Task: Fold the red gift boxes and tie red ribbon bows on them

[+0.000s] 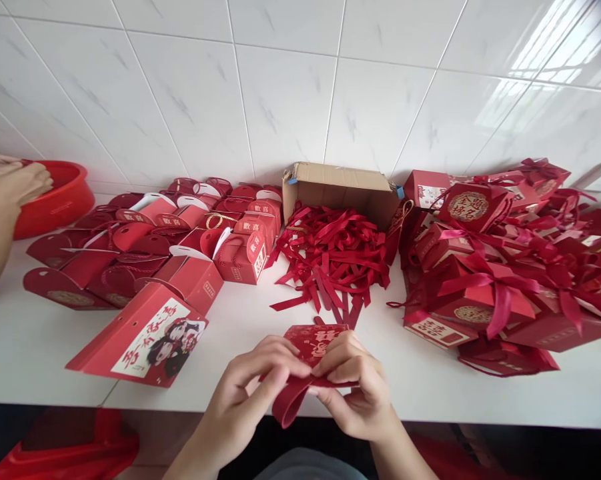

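Note:
A red gift box (313,337) with light lettering stands near the table's front edge, partly hidden by my hands. A red ribbon (289,400) runs across it, one loop hanging toward me. My left hand (255,380) pinches the ribbon on the left of the box. From the right, my right hand (355,380) grips the same ribbon, its fingertips close to the left ones. Behind the box lies a pile of loose red ribbons (340,253), spilling from an open cardboard box (340,177).
Red boxes with cord handles (145,233) fill the left, a larger picture box (145,340) in front. Ribbon-tied boxes (485,293) are heaped at right. At far left another person's hands (17,183) reach over a red basin (60,200). A tiled wall stands behind.

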Available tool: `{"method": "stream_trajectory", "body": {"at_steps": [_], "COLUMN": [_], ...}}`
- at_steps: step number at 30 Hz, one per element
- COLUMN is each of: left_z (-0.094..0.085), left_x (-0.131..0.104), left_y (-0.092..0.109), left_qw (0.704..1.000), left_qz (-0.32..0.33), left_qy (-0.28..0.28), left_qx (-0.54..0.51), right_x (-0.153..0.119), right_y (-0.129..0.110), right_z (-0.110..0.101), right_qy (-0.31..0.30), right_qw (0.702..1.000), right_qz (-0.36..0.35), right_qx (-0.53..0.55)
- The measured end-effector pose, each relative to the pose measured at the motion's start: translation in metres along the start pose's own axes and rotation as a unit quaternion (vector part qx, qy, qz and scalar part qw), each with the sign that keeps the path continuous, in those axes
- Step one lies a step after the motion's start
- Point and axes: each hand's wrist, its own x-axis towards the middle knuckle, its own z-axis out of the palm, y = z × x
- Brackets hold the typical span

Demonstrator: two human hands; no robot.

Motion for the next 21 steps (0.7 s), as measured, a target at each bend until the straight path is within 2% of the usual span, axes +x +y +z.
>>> {"method": "stream_trajectory", "body": {"at_steps": [3, 7, 15, 21], "left_z": [0.005, 0.006, 0.016, 0.016], "left_x": [-0.001, -0.002, -0.003, -0.007], "left_y": [0.002, 0.003, -0.004, -0.011], "left_qw": [1.000, 0.999, 0.990, 0.984], "left_qz": [-0.030, -0.010, -0.054, -0.053], "left_qy": [0.000, -0.023, 0.063, 0.035], "left_qx": [0.001, -0.022, -0.111, -0.168], "right_x": [0.002, 0.001, -0.004, -0.005], "right_y": [-0.001, -0.002, -0.002, -0.003], "right_z": [-0.001, -0.001, 0.004, 0.005], "right_qy": [-0.013, -0.007, 0.028, 0.018], "right_qw": [1.000, 1.000, 0.999, 0.999], "right_qz": [-0.006, 0.002, 0.037, 0.041], "right_qx": [-0.005, -0.009, -0.016, -0.006]}}
